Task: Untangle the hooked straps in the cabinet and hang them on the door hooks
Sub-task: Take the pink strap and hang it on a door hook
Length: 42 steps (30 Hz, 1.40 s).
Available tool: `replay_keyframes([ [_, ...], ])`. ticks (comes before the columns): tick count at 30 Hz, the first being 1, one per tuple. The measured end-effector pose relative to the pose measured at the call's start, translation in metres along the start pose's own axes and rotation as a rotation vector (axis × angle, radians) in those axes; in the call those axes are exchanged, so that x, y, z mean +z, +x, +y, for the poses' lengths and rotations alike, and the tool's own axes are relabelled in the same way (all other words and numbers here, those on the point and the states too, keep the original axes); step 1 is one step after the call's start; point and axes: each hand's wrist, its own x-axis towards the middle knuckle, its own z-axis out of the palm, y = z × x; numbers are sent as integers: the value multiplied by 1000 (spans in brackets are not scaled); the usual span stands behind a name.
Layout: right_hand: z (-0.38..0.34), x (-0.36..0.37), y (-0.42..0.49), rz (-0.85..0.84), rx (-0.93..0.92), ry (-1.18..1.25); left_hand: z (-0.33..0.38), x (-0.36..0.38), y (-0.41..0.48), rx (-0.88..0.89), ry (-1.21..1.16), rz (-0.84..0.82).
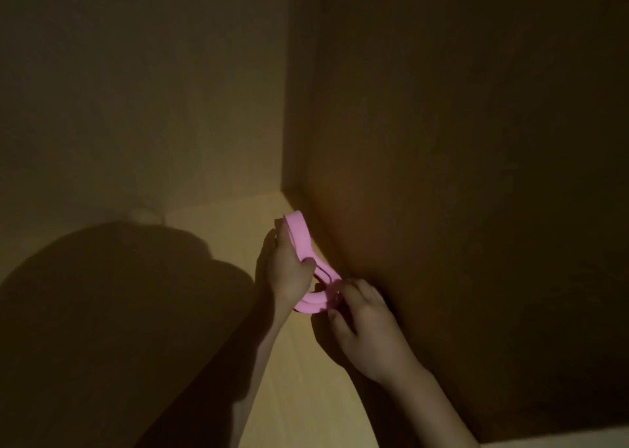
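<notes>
2 hands were on the pink straps (pixel 299 240) at once, deep in the back right corner of the cabinet. They were held just above the light wooden shelf (pixel 306 379), right next to the right side wall (pixel 476 175). The straps looked like flat, soft pink bands, fairly wide, folded into loops. 1 rounded loop stuck up above the left hand (pixel 289 272). From there the band ran down and to the right and curled into another bend at the bottom, where 2 layers lay side by side. How many separate straps were in that bundle, I honestly couldn't tell, and the hooks were too dim to make out.

Grip-wise: the left hand was curled round the upper stretch, with a digit pressed on the front of the band and the rest wrapped behind it. The right hand (pixel 367 325) came in from lower right and pinched the lower bend between thumb and fingertips, fingers bent in tight. The 2 hands sat close together with the pink loop bridging them.

Lighting was really low. A big dark shadow (pixel 119 311) covered the left part of the shelf and climbed the back wall (pixel 136 90).
</notes>
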Motion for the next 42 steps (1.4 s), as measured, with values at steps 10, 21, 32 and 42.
replay_keyframes([
  [10,-7,-2,-28,277,70,183,14,-50,-59,-32,-503,-285],
  [21,-20,-36,-126,342,298,856,38,-40,-207,198,-319,-581],
  [32,43,-83,-341,450,704,1175,77,65,-392,196,-294,-904],
  [42,102,-122,-507,817,1143,1257,118,162,-512,226,-158,-1287],
])
